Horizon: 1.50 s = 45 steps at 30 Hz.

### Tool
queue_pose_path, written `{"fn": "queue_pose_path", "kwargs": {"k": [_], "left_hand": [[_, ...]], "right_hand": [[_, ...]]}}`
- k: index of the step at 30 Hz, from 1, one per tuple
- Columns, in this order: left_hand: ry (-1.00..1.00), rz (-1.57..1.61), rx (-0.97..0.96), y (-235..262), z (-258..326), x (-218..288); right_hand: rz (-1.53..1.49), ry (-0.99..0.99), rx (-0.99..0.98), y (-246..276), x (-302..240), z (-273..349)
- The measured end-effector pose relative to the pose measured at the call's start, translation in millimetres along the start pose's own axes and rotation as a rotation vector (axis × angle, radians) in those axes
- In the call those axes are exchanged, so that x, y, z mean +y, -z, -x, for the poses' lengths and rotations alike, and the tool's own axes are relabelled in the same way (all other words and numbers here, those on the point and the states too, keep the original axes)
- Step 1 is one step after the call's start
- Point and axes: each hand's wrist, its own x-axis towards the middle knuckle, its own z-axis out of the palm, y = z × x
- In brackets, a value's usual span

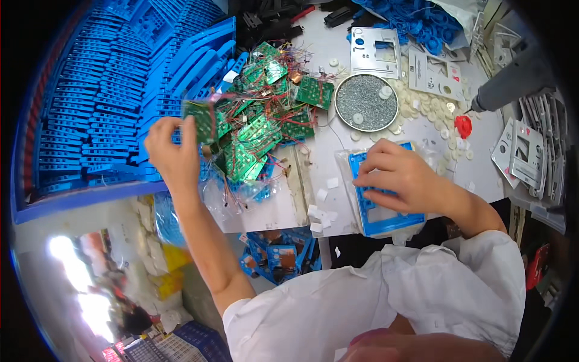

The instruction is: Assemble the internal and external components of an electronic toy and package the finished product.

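My left hand is raised over the left side of the white table and grips a small green circuit board with thin wires trailing from it. Just right of that board lies a heap of more green circuit boards tangled in red wires. My right hand rests with fingers curled down on a blue plastic frame that lies flat near the table's front edge. Its fingertips touch the frame's upper left part, and the hand hides the frame's middle.
A blue crate of stacked blue plastic parts fills the left. A round metal dish of small screws sits behind the frame, with white round buttons beside it. Grey-white faceplates lie at the back and right. A grey power screwdriver hangs at right.
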Motion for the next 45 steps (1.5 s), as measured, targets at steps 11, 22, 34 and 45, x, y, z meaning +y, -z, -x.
{"fn": "queue_pose_path", "kwargs": {"k": [11,22,34,45], "left_hand": [[-0.136,0.276,0.383,17.7,22.5,19.3],[0.276,0.958,-0.052,-2.1,137.5,118.8],[0.397,1.214,-0.168,28.4,165.7,101.9],[0.418,1.344,-0.604,8.1,138.0,63.9]], "right_hand": [[-0.028,0.054,0.053,-3.6,13.0,-33.4],[-0.919,-0.453,0.059,-30.3,8.2,-61.3],[-1.062,-0.513,0.065,-10.4,14.8,-48.2],[-0.718,0.132,-0.105,12.7,33.6,-67.4]]}}
